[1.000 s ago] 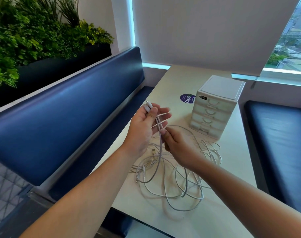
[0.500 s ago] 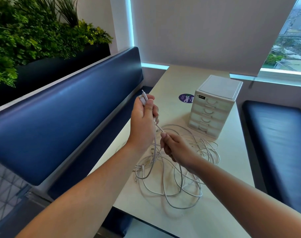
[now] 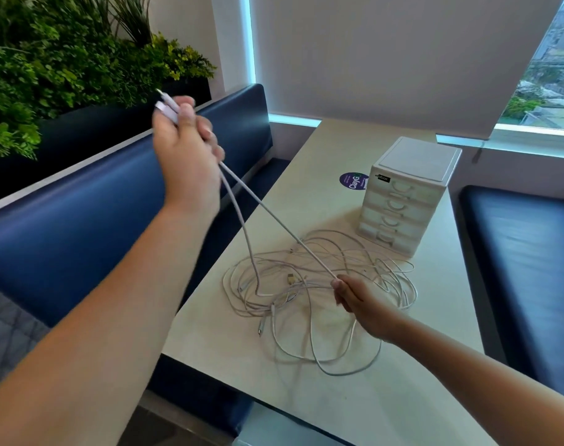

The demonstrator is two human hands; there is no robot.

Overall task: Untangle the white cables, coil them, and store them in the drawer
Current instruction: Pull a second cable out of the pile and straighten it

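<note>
**A:** Entry one, the white cables [image 3: 367, 252]?

**B:** Loose tangle, mid-tabletop [image 3: 338, 403], just in front of the drawer unit [image 3: 406, 201]. Four drawers, all closed.

**A:** Hands?

**B:** Left hand [image 3: 184, 149]: raised over the tabletop's left edge, fingers curled round two connector ends [image 3: 166, 106] that poke out above the fist. Two strands [image 3: 274, 217] run down from it, one slack into the tangle, one taut to the right hand [image 3: 357, 300], which pinches it low over the tangle.

**A:** Sundries?

**B:** Round purple sticker [image 3: 353, 181], flat, just left of the drawer unit.
</note>
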